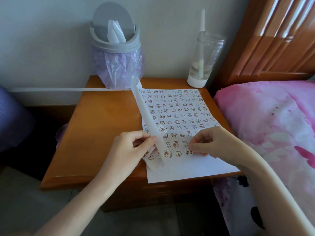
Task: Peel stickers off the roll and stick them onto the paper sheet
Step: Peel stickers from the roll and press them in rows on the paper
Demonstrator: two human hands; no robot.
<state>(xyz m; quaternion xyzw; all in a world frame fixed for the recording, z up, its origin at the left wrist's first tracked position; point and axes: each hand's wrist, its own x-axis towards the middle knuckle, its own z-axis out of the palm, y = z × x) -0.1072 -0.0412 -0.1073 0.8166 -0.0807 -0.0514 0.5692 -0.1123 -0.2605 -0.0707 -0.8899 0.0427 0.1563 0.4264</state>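
Observation:
A white paper sheet lies on the wooden bedside table, covered with rows of small cartoon stickers except a bare band along its near edge. My left hand pinches a long translucent sticker strip that rises from the sheet's left edge toward the bin. Its lower end curls under my fingers and carries a few stickers. My right hand holds a small sticker between thumb and forefinger, down at the sheet in the lowest sticker row.
The wooden bedside table carries a grey swing-lid bin with a purple bag at the back and a clear bottle with a straw at the back right. A pink-covered bed lies to the right. A purple object sits at far left.

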